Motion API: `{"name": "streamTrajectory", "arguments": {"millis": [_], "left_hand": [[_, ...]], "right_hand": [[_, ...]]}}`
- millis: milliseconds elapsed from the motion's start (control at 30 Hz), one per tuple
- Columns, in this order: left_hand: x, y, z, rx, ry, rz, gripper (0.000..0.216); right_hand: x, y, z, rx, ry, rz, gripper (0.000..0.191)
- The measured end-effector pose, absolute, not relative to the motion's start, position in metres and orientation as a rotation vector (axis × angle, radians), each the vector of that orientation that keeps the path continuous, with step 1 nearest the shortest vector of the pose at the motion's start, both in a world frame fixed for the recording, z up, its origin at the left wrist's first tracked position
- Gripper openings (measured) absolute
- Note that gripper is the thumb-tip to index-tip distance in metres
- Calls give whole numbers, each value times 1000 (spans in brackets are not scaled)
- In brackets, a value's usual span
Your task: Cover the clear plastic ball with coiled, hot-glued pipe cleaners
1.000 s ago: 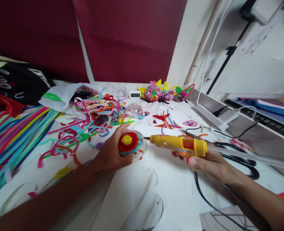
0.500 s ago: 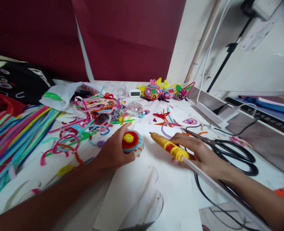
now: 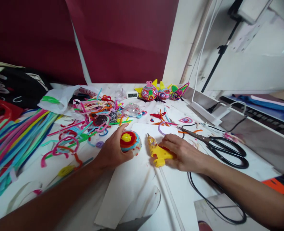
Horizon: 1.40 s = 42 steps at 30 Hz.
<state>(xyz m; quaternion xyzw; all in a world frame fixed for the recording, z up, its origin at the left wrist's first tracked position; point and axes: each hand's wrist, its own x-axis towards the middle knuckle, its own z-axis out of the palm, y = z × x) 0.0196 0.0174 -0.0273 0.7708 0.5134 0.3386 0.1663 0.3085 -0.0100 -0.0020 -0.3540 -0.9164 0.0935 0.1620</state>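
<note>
My left hand [image 3: 113, 147] is closed round the side of a clear dome-shaped ball [image 3: 137, 148], whose top is covered with coiled pipe cleaners in yellow, red and light blue. In my right hand [image 3: 180, 150] is a yellow hot glue gun [image 3: 159, 155], gripped by its handle. Its nozzle points away from me, just right of the ball and apart from it. A long clear glue stick [image 3: 169, 192] sticks out of the gun's back end toward me. White paper [image 3: 142, 186] lies beneath both hands.
Black-handled scissors [image 3: 225, 146] lie right of my right hand, near a black cord [image 3: 204, 195]. Tangled pipe cleaners [image 3: 96, 112] and long bundled ones [image 3: 19, 141] fill the left. Behind are a small digital clock [image 3: 132, 94], a clear dome [image 3: 132, 109] and decorated balls [image 3: 149, 91].
My right hand has turned the glue gun, so its glue stick now trails straight toward me instead of to the lower right. My left hand still holds the ball.
</note>
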Motion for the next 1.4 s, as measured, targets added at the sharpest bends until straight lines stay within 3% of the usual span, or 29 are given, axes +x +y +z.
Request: {"name": "streamTrajectory", "arguments": {"millis": [433,800,1267,1400], "left_hand": [[13,23,-39,2238,1404,991,76],[21,17,-17,2321,1404,987,53],[6,30,-29,2423,1342,958,57],[1,32,-31,2465,1320,929,59]], "right_hand": [[309,-9,-3,-972,-2634,316,41],[309,-14,0,-987,-2642,300,42],[308,-17,4,-996,-2531,361,40],[316,-4,5,-1241,-2409,223,31]]}}
